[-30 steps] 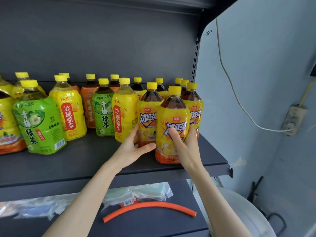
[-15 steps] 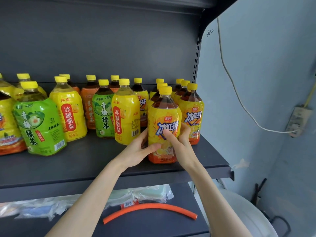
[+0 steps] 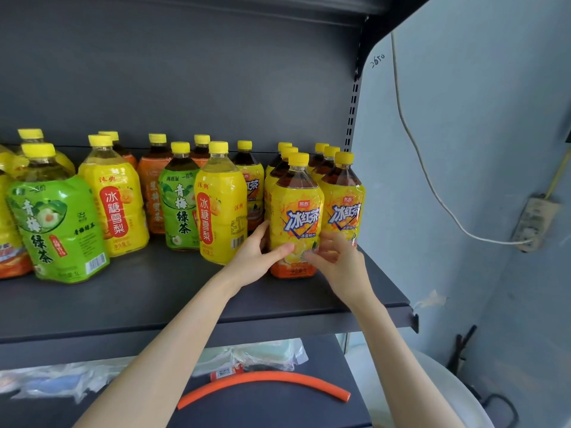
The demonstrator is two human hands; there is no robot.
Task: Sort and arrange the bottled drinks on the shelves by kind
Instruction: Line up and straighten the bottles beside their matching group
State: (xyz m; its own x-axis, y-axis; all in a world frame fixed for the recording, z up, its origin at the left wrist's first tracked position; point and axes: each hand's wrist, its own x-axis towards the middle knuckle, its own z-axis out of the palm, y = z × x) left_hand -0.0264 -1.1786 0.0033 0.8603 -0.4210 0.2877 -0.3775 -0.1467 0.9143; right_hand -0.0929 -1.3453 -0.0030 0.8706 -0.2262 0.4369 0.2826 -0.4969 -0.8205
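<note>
Iced teas (image 3: 341, 208) stood grouped at the shelf's (image 3: 154, 301) right end. Green teas (image 3: 57, 227) and pear drinks (image 3: 114, 208) further left sat mixed, so sorting looked partly done. The left hand (image 3: 256, 254) held the front bottle (image 3: 296, 211) in its grip, thumb across the label. The right hand's (image 3: 340, 264) grip was wide, fingers loose at the bottle's front.

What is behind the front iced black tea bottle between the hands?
Two more yellow-capped bottles with dark tea, one behind another. Their labels are mostly covered by the front bottle.
</note>
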